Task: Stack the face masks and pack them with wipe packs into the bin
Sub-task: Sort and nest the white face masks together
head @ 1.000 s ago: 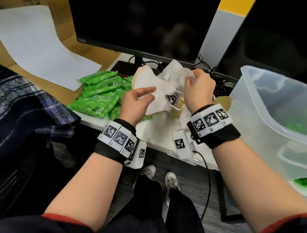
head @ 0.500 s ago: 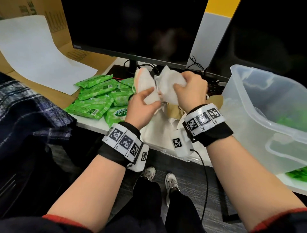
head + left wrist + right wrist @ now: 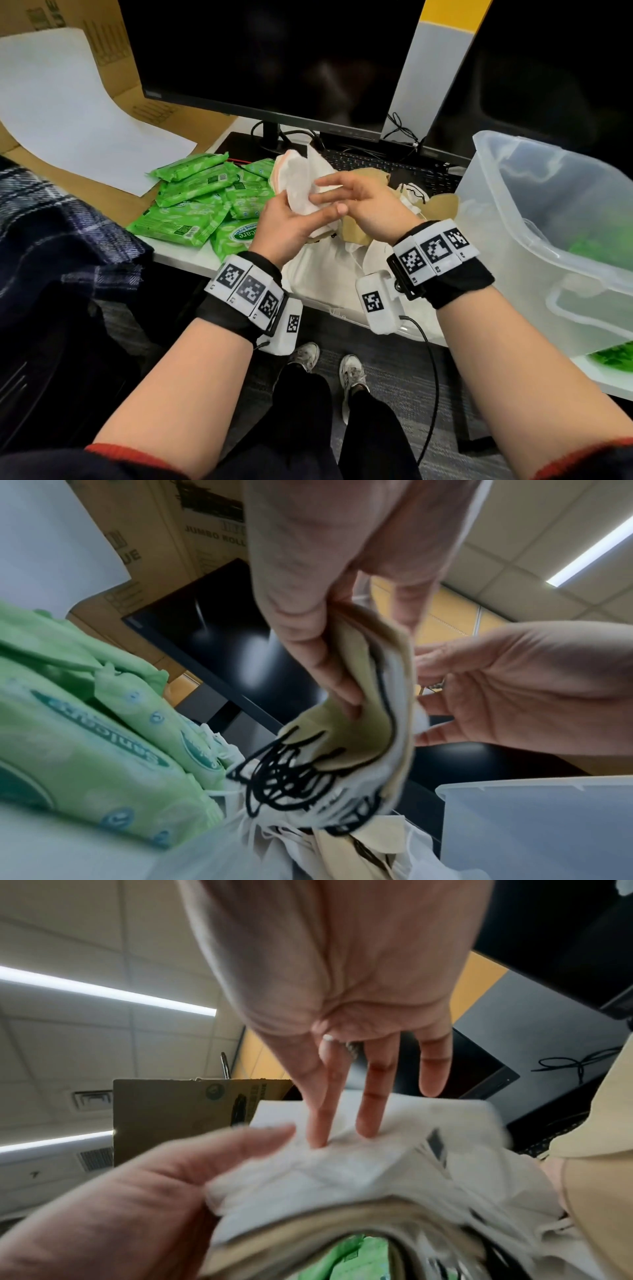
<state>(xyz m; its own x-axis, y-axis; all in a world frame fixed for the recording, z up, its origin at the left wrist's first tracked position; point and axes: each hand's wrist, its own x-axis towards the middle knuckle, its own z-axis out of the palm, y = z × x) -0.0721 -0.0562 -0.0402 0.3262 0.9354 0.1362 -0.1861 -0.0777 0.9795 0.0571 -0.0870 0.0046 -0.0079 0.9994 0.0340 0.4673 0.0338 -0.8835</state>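
Masks (image 3: 301, 186), soft folded white and tan fabric with thin black ear loops, sit bundled above the desk edge; we grip them in the left hand (image 3: 284, 229). Our right hand (image 3: 359, 202) presses them with straight fingers. Glossy green wipe packs (image 3: 191, 205) lie just left. The translucent plastic bin (image 3: 513, 219) stands right.
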